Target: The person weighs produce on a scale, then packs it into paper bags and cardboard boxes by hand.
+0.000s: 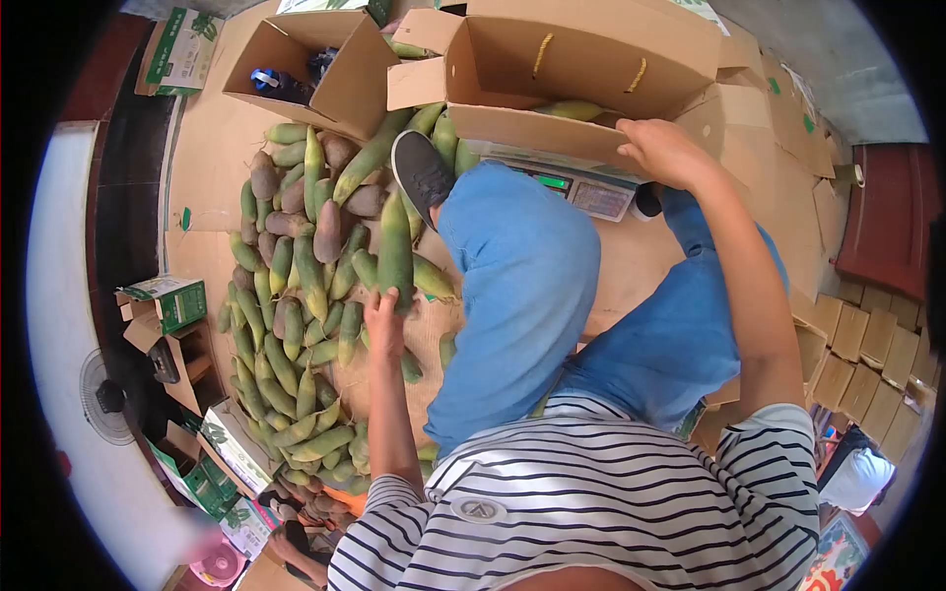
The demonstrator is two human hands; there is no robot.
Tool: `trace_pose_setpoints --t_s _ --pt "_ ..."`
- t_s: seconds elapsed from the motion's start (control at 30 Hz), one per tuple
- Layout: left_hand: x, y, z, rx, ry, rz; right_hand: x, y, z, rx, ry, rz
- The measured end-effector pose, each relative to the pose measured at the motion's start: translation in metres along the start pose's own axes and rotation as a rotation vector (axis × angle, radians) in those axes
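My left hand (386,320) is closed around the lower end of a long green radish (396,241), its paler tip pointing away from me. Beneath and beside it lies a big heap of green and purplish radishes (281,369). My right hand (655,150) has its fingers curled at the near right rim of an open cardboard box (581,64) with yellow cord handles. Inside that box a green radish (572,110) shows at the bottom. Under the box sits a digital scale (601,200) with a lit green display.
Left of the box stands a second open carton (340,74) with a blue-capped bottle (281,84) in it. My shoe (422,172) rests beside the heap. Green-printed cartons (182,303) and a fan (106,396) are at left. Stacked cartons (877,335) line the right.
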State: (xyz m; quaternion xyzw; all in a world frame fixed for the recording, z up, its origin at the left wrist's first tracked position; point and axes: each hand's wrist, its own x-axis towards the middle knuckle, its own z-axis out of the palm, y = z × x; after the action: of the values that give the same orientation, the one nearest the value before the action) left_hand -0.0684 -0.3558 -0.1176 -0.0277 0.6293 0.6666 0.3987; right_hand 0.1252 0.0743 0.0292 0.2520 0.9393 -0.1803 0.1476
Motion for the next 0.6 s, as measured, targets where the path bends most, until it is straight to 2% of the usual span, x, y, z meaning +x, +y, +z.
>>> trace_pose_setpoints --t_s 0.07,0.17,0.27,0.4,0.43,0.47,0.57,0.6 --pt "-0.012 0.056 0.04 0.165 -0.043 0.267 0.003 0.001 0.002 -0.011 -0.022 0.008" --pt "-0.013 0.126 0.091 0.249 -0.134 0.661 0.001 0.002 0.003 0.023 0.018 -0.02" --pt "-0.017 0.187 0.167 0.341 -0.31 0.872 -0.002 -0.003 -0.003 0.013 -0.014 -0.005" --pt "0.012 0.201 0.228 0.57 -0.418 0.974 0.001 0.005 0.011 0.003 0.052 -0.03" --pt "0.022 0.195 0.229 0.532 -0.407 0.91 0.001 0.009 0.017 -0.002 0.107 -0.059" --pt "0.035 0.18 0.224 0.492 -0.394 0.849 0.002 0.012 0.021 -0.007 0.162 -0.091" --pt "0.073 0.12 0.171 0.363 -0.275 0.65 0.003 0.011 0.014 -0.029 0.076 -0.116" --pt "0.085 0.087 0.141 0.424 -0.164 0.697 0.003 0.01 0.011 -0.018 0.078 -0.114"
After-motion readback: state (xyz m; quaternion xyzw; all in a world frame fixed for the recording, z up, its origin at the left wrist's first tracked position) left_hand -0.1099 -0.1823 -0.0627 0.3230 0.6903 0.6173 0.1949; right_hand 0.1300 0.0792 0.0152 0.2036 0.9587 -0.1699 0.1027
